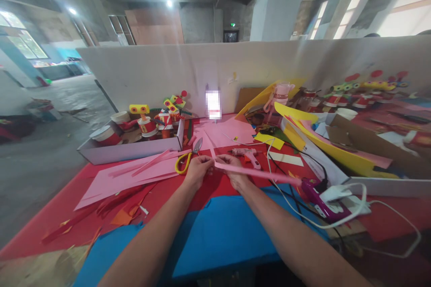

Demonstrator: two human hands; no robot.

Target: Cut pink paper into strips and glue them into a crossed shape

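Between my two hands, at the middle of the table, runs a pink paper strip (pixel 262 173). My left hand (pixel 200 171) pinches it at the fingertips, and my right hand (pixel 232 168) grips it close by. One length stretches right toward the purple power strip; another points up and away from my fingers. Just left of my left hand lie scissors (pixel 183 163) with yellow handles, blades pointing away. Beyond my right hand rests a pink glue gun (pixel 248 156). Pink paper sheets (pixel 117 179) lie to the left, with narrow cut pieces on top.
A box (pixel 131 154) at the left holds paper-cup figures (pixel 147 126). Yellow sheets and cardboard fill another box (pixel 370 181) at the right. White cables cross near the purple power strip (pixel 325 199). A pale partition (pixel 161 71) stands behind. Blue cloth (pixel 215 242) covers the near edge.
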